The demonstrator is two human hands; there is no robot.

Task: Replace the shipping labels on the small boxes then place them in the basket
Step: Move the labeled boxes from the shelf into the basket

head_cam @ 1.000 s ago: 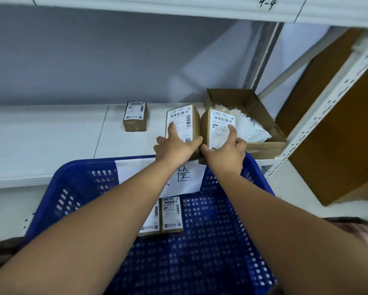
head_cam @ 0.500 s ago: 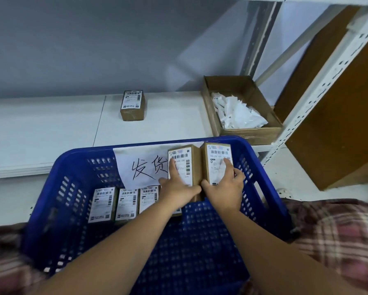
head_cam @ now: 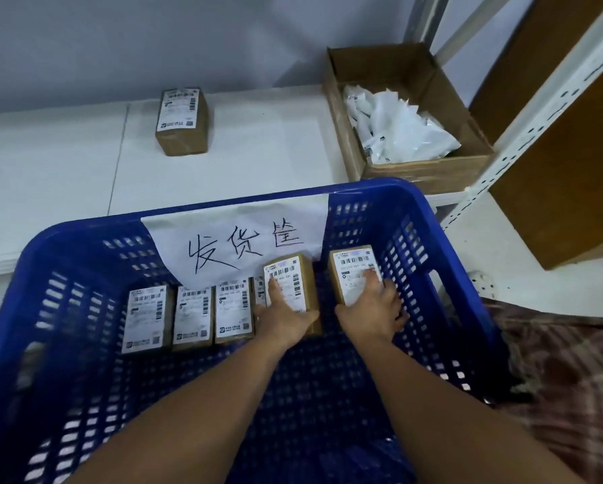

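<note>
Inside the blue basket (head_cam: 83,260), by its 12 o'clock wall, a row of labelled boxes (head_cam: 192,317) lies label-up, long axes running 6 to 12. The left hand (head_cam: 286,319) grips the left box (head_cam: 293,277) and the right hand (head_cam: 373,312) grips the right box (head_cam: 349,270), both aligned likewise. At 1 o'clock a cardboard carton (head_cam: 429,172) holds white packets (head_cam: 405,134).

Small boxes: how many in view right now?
7. One box on the shelf. In the basket: three in a row, a fourth mostly hidden behind the left box, held by the left hand; the right box, held by the right hand. Arms may hide more.
</note>
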